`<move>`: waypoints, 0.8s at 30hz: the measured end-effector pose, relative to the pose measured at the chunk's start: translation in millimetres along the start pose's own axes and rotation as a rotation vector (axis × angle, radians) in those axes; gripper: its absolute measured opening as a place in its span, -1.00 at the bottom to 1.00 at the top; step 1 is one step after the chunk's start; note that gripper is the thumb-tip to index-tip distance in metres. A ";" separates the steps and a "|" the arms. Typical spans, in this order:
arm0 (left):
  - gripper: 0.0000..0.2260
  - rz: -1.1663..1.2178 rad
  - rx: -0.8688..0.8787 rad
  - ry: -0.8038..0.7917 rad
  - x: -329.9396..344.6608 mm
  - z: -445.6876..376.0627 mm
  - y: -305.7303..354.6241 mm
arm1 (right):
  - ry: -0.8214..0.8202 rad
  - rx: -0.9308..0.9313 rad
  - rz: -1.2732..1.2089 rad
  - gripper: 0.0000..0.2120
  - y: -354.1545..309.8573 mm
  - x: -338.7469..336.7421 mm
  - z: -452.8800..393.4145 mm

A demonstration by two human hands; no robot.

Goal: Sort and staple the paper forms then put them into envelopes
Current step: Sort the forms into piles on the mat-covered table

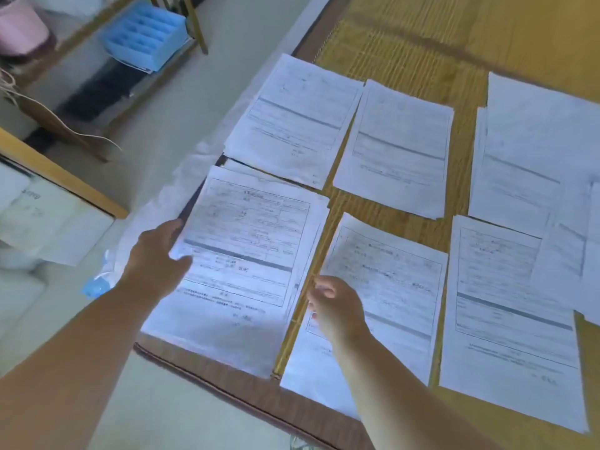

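Step in hand, as judged: sorting. Lower the held form (pixel 242 251) squarely onto the near-left stack (pixel 211 323) and align edges before release. The left hand (pixel 156 258) pinches that form's left edge, thumb on top. The right hand (pixel 337 306), fingers loosely curled, hovers just right of the stack; contact cannot be told.

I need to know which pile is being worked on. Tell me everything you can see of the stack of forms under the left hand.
The near-left stack of forms is several white printed sheets, loosely squared, with ruled boxes and a dark band across. It lies flat at the woven mat's corner. The left hand grips its left edge; the right hand is beside its right edge.
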State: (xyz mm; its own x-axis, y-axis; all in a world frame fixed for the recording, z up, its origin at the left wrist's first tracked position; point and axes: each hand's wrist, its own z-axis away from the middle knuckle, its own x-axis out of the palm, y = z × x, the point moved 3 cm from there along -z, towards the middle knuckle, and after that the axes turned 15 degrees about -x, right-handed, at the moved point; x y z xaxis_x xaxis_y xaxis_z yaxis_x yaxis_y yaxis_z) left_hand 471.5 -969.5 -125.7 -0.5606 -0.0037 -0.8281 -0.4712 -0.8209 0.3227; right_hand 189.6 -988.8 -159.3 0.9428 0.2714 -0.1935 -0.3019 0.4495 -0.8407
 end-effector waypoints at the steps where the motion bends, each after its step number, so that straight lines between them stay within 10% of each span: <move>1: -0.44 -0.074 0.031 0.027 8.2 2.1 -0.4 | 0.067 -0.031 0.039 -0.78 4.3 -12.8 0.9; 7: -0.64 -0.042 0.438 0.112 70.7 72.7 38.1 | 0.203 -0.136 0.274 -0.75 37.2 -110.5 8.1; 14: -0.71 0.005 0.844 -0.189 178.3 192.0 130.6 | 0.412 -0.129 0.390 -0.76 73.2 -235.9 27.3; 24: -0.54 -0.227 0.919 -0.473 317.2 337.3 254.6 | 0.490 -0.010 0.316 -0.76 132.4 -442.7 60.0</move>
State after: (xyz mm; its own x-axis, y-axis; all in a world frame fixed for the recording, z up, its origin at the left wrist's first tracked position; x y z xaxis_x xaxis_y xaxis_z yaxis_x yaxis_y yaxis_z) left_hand -56.0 -987.0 -151.6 -0.5094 0.4811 -0.7135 -0.8217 -0.0255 0.5694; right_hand -276.2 -998.4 -154.6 0.7634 -0.0355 -0.6449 -0.5800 0.4018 -0.7086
